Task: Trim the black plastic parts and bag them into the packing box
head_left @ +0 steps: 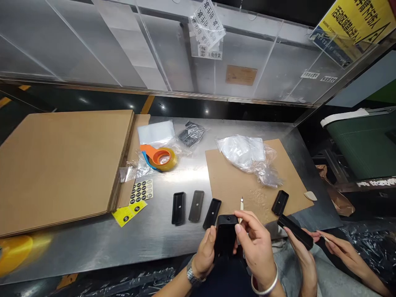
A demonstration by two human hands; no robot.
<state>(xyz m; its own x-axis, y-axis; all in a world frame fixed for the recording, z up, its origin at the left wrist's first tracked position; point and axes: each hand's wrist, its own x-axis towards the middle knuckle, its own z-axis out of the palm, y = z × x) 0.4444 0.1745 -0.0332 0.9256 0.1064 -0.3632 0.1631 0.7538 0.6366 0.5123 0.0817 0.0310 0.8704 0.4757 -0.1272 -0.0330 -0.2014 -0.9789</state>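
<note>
A black rectangular plastic case [225,233] is held upright over the table's front edge, with a round hole in its top end. My left hand [204,258], with a metal watch at the wrist, is closed around its left side. The fingers of my right hand [255,251] are closed at its upper right edge; whether they pinch anything small besides the case is hidden. Just beyond lies a small light-handled blade tool [241,205]. To the left are a black tray-shaped case [178,209], a greyish one [196,206] and another black one [212,213].
At right, a co-worker's hands [301,249] hold a black case [295,232] and a thin tool. A cardboard sheet [222,173] bears a clear plastic bag [244,152] and a black case [280,202]. Stacked cardboard [68,161], a tape dispenser [159,156] and stickers [141,192] lie left.
</note>
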